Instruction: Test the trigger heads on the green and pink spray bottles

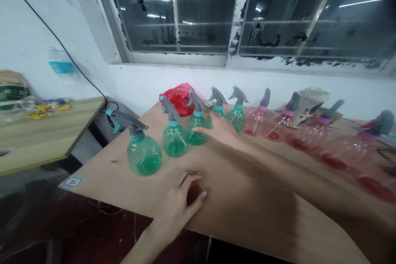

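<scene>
On the brown tabletop [235, 173] stands a row of clear green spray bottles with grey and teal trigger heads. My right hand [224, 132] reaches across to one green spray bottle [195, 135]; the thumb lies across its front and the other fingers are partly hidden at its right side. Behind that hand, another green bottle [219, 109] is mostly covered. A further green bottle [237, 119] stands just right of it. To the left are a green bottle [175, 142] and a larger-looking one [144, 156]. My left hand [179, 204] hovers by the table's front edge, fingers curled apart, holding nothing.
Several pink spray bottles [256, 120] with red liquid line the right side. A red plastic bag [177, 95] and a pale paper cup-like container [311, 103] sit near the wall. At left is another table [46, 132], with a gap between the tables.
</scene>
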A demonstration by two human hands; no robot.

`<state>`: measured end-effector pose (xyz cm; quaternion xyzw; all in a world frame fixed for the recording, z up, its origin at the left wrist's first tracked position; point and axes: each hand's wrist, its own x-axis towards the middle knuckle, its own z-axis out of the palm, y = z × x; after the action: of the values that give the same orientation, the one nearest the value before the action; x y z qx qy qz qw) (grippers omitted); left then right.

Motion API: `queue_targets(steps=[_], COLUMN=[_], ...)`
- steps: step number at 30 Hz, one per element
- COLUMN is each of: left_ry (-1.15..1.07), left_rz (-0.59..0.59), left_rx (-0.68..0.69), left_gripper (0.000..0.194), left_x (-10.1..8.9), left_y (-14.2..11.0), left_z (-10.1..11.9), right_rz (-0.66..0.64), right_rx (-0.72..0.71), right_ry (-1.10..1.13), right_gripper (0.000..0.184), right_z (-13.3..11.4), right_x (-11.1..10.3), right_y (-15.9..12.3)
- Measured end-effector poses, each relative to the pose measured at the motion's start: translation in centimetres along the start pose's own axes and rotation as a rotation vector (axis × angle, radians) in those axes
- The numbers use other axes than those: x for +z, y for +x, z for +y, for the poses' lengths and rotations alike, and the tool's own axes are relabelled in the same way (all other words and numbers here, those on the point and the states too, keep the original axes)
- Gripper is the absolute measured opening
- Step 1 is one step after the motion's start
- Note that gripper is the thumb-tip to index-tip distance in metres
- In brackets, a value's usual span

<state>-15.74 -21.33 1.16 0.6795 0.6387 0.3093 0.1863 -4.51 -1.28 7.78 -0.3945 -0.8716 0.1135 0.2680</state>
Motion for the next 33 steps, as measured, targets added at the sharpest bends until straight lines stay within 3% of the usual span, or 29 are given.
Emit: queue_targets(steps=[4, 6, 9, 13, 20, 24, 29, 33], left_ry=[0.056, 0.095, 0.147, 0.180, 0.181, 0.181, 0.162, -0.014], left_rz=[0.018, 0.032, 0.056, 0.087, 0.092, 0.078, 0.024, -0.064], left_rx=[0.037, 0.050, 0.073, 0.074, 0.067, 0.072, 0.006, -0.046], left_gripper=[0.027, 0.028, 0.029, 0.027, 0.024, 0.023, 0.029, 0.046], left_x=[0.6, 0.8, 1.1, 1.1, 0.8, 0.5, 0.2, 2.4], left_y=[0.0, 0.0, 0.0, -0.1, 0.1, 0.2, 1.1, 3.4], left_z=[-0.5, -0.7, -0.9, -1.0, -0.7, -0.7, 0.4, 2.3], right_rz=[0.192, 0.262, 0.298, 0.270, 0.214, 0.176, 0.133, 0.063], right_rx=[0.075, 0.155, 0.213, 0.186, 0.186, 0.174, 0.172, 0.189], right_ry=[0.079, 0.089, 0.097, 0.120, 0.106, 0.105, 0.080, 0.018], right_gripper=[0.039, 0.032, 0.037, 0.052, 0.045, 0.045, 0.053, 0.059], right_z=[2.4, 4.0, 5.8, 5.8, 4.8, 5.5, 6.3, 6.8], right_x=[-2.0, -2.7, -2.8, -1.6, -1.2, -2.4, -4.6, -7.3], right_y=[-0.7, -0.7, 0.1, 1.8, 2.8, 0.8, -4.4, -9.3])
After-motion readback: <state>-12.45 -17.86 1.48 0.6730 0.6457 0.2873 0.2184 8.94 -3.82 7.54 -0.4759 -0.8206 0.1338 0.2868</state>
